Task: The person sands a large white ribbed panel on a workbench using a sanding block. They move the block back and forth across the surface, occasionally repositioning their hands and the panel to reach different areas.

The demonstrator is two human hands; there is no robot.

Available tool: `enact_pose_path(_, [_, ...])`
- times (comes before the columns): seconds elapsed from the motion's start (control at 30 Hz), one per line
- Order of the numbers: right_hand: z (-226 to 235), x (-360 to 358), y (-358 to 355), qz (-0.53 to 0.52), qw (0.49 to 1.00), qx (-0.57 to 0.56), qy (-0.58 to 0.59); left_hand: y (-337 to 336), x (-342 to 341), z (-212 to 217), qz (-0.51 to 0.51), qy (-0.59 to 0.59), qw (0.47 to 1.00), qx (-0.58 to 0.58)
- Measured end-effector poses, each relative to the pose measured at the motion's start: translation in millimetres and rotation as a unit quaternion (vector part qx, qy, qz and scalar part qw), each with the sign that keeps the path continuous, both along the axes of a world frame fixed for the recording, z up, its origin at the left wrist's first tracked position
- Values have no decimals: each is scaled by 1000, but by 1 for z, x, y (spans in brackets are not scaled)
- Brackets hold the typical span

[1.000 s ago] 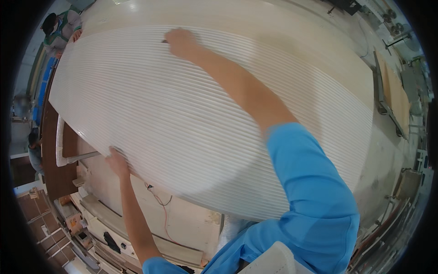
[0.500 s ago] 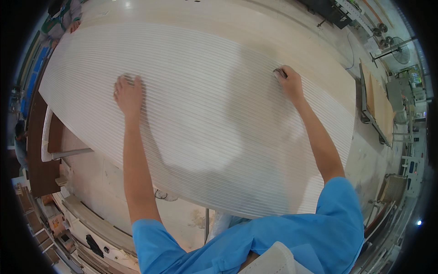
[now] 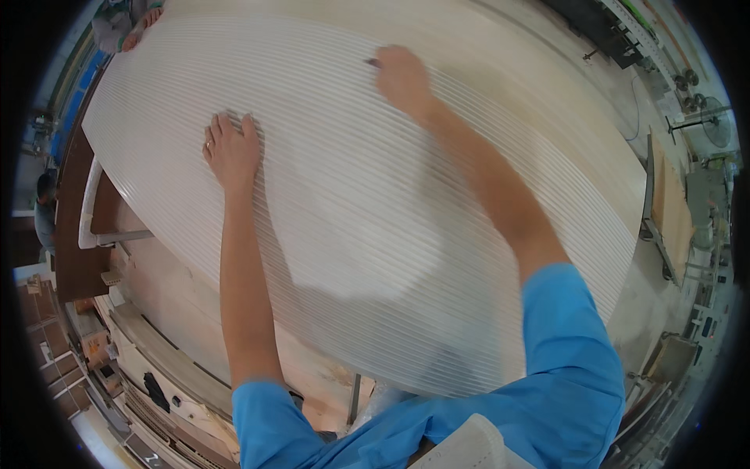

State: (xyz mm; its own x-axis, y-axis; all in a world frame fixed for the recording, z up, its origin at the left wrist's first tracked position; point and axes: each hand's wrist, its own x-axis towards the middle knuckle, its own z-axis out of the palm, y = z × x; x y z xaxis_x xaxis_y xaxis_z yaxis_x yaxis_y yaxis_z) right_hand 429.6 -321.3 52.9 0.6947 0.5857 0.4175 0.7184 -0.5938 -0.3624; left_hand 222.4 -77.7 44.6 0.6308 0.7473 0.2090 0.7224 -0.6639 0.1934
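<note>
A large white panel with fine parallel ribs (image 3: 351,234) stretches out in front of me, with a smooth pale strip (image 3: 582,148) along its far right side. My left hand (image 3: 233,152) rests palm down on the ribs at left of centre, fingers somewhat apart, a ring on one of them. Farther out, my right hand (image 3: 404,80) is closed around a small dark piece (image 3: 370,62) that pokes out past the fingertips. Most of that piece is hidden and its kind does not show. It is at the ribbed surface; contact is too blurred to tell.
At the far left corner another person's hands (image 3: 133,39) are at the panel's edge. A brown board (image 3: 74,258) and a pale bent frame (image 3: 87,211) stand at left. To the right is a rack with a wooden board (image 3: 668,203), and a standing fan (image 3: 712,121) behind it.
My right hand has swept left and away from me across the ribs, still closed on the dark piece. My left hand stays on about the same part of the panel; the view has shifted slightly.
</note>
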Motion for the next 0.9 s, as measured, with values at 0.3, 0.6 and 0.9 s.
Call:
enact_pose_path(0.3, [-22, 6, -43, 42, 997, 32, -50, 2, -6, 3, -21, -23, 999, -5])
enact_pose_path(0.6, [-1, -67, -324, -97, 990, -99, -39, 2, 2, -5, -13, 5, 1000, 21])
enact_pose_path(0.9, [-5, 11, 50, -2, 999, -29, -15, -2, 1, 7, -15, 8, 1000, 0])
